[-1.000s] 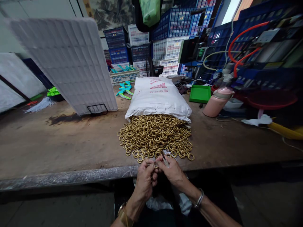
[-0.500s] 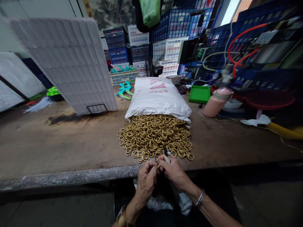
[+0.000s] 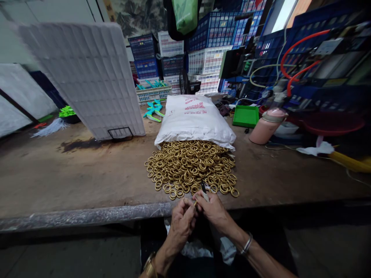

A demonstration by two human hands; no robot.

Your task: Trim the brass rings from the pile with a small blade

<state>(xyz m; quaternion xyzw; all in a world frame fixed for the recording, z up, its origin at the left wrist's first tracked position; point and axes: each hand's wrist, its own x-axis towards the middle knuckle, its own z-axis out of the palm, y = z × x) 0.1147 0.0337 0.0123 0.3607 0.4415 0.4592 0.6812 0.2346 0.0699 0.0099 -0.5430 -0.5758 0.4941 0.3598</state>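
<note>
On the counter [image 3: 87, 177] lies 1 white sack [image 3: 199, 121], then, nearer, 1 heap of gold rings [image 3: 193, 166], too overlapped for me to count. By the near edge are 2 hands: the right hand [image 3: 214, 210] grips 1 slim tool [image 3: 205, 196], long axis running away from the person, black tip towards the heap; the left hand [image 3: 183, 219] pinches 1 small gold piece [image 3: 195, 203], mostly hidden, its facing unclear.

Gold-col. band [image 3: 149, 265] on L wrist [image 3: 161, 255]; silver-col. bangle [image 3: 247, 244] on R wrist [image 3: 237, 234].
</note>
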